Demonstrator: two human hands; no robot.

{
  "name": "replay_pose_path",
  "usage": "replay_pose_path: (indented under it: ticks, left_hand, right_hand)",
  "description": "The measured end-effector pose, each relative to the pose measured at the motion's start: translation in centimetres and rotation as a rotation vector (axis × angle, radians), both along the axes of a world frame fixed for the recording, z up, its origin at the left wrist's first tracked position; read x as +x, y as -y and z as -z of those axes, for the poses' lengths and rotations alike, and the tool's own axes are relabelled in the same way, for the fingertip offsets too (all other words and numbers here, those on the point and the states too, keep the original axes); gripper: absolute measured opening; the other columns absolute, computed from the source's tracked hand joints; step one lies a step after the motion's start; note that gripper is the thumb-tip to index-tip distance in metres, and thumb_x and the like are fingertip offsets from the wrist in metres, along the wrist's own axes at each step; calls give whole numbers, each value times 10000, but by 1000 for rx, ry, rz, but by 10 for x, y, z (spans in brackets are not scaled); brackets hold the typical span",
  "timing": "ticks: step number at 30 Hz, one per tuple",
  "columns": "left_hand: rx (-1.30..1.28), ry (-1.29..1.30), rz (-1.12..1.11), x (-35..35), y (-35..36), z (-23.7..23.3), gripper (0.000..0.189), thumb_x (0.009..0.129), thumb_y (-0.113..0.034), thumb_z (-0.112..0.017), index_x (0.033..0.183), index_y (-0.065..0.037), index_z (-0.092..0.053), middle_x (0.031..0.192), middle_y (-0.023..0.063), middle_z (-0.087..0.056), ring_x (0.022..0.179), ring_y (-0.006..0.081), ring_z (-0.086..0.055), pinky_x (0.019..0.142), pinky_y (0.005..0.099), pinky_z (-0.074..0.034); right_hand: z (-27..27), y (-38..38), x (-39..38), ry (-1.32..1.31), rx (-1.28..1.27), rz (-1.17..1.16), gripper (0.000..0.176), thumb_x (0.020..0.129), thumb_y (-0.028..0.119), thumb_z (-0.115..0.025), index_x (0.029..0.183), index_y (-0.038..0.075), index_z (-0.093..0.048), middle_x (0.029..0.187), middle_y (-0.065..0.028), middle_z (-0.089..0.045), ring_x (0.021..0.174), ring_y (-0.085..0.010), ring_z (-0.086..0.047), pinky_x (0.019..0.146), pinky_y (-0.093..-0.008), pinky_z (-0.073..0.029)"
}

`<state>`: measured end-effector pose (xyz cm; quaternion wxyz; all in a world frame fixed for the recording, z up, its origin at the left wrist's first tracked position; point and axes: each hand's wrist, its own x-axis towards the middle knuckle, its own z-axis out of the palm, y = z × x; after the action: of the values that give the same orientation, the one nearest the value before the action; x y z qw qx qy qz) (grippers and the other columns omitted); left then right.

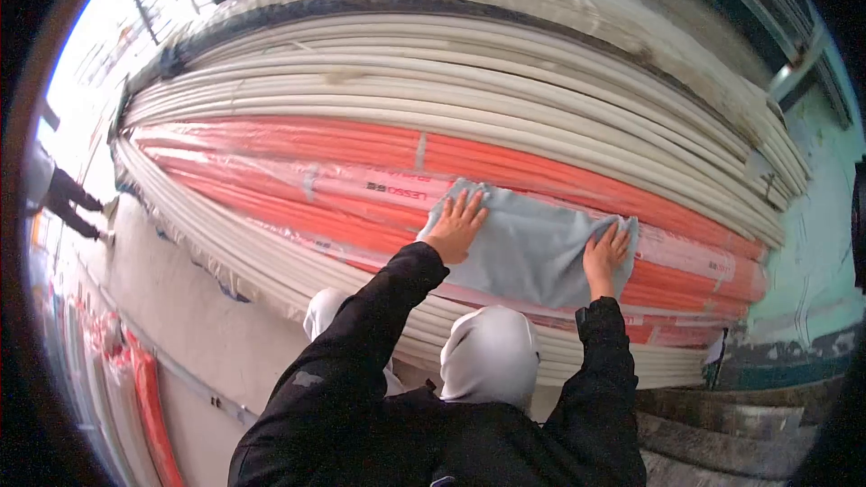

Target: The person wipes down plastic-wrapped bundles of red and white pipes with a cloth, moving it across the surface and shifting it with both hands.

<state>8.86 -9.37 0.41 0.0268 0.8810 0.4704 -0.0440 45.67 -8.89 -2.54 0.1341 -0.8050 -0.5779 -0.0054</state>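
Observation:
A grey cloth (532,248) lies spread over bundles of red pipes (379,221) in clear printed wrapping. My left hand (458,225) rests flat on the cloth's left end, its fingers stretched out and apart. On the right end of the same cloth, my right hand (605,257) presses down with fingers spread. Between the hands the cloth shows soft wrinkles. Long white pipes (451,86) run along the far side of the red bundles, and more white pipes (271,266) lie on the near side, close to my body.
At the far left stands another person (68,189) in dark trousers. Lower left, more wrapped red pipes (149,397) lie beyond a metal rail (203,392). A pale green wall (821,207) borders the pipe ends at right. Dark steps or beams (731,437) sit lower right.

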Motion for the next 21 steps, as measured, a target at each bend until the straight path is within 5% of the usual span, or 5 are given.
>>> replay_pose_path:
  ticks: [14,21]
  left_hand:
    - [18,115,2,-16,8,-4,1056,738,-223,-799,1590,-60,-197,1657,197,-155,1502,467,-191,1175,624,-251]
    - [137,70,-109,-24,9,5,970,823,-269,-731,1564,39,-186,1612,262,-227,1484,469,-232,1208,551,-235]
  right_hand:
    - [-11,13,-67,39,30,-618,660,998,306,-533,1568,67,-300,1586,-249,-291,1500,-421,-215,1220,-548,-172]
    - [-15,7,-20,75,-19,-282,728,986,315,-564,1575,37,-238,1596,-292,-240,1497,-451,-191,1218,-551,-164]
